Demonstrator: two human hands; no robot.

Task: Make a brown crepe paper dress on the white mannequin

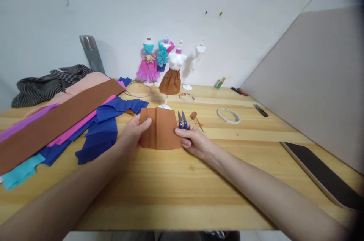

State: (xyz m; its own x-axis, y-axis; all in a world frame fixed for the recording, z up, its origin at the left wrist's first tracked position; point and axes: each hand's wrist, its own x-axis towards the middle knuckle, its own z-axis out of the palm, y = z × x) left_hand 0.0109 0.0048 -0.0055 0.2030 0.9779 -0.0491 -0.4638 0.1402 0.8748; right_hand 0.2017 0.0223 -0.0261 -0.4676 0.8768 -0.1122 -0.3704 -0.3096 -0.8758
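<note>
held up above a wooden counter [193,203], near the middle of the view: a creased brown sheet [166,131]. gripped at the left edge by the left hand [135,131], thumb laid across the front. pinched at the right edge by the right hand [196,141], also clasping small blue-handled snips [184,119], blades pointing up. just behind, a miniature dress form [177,60] in a gathered brown skirt [170,82]. off to the left, a long brown strip [57,124] over blue pieces [99,142]; to the right, a pale ring [236,120].
</note>
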